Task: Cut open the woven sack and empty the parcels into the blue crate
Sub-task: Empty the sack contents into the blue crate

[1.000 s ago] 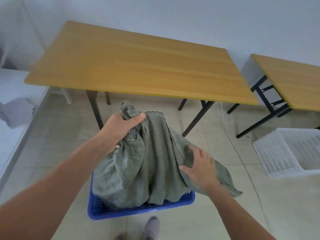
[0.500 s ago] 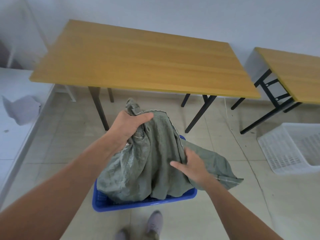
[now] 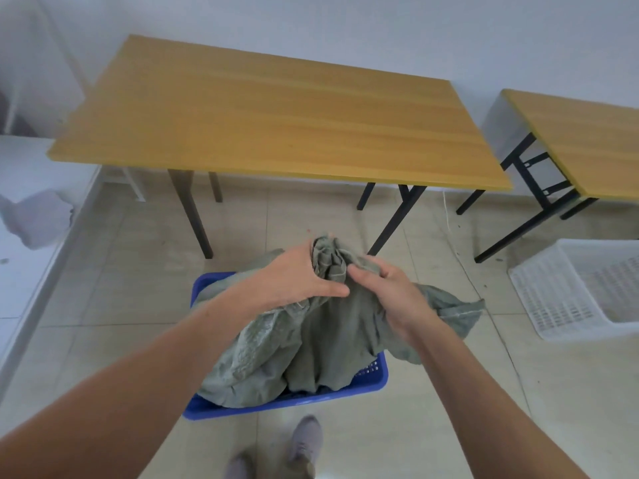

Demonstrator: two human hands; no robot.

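Observation:
A limp grey-green woven sack (image 3: 321,344) hangs over the blue crate (image 3: 373,382) on the tiled floor, its lower folds resting inside. My left hand (image 3: 294,278) grips the bunched top of the sack from the left. My right hand (image 3: 390,292) holds the same bunched top from the right, fingers curled into the cloth. A flap of the sack trails over the crate's right side. The sack covers the crate's inside, so no parcels are visible.
A wooden table (image 3: 276,112) with black legs stands just beyond the crate. A second table (image 3: 584,140) is at the right. A white slatted crate (image 3: 567,295) lies on the floor at right. A white ledge (image 3: 24,236) runs along the left. My shoes (image 3: 304,444) show below.
My right hand has moved up from the sack's side to its bunched top, beside my left hand. The sack's top has come lower and nearer the crate.

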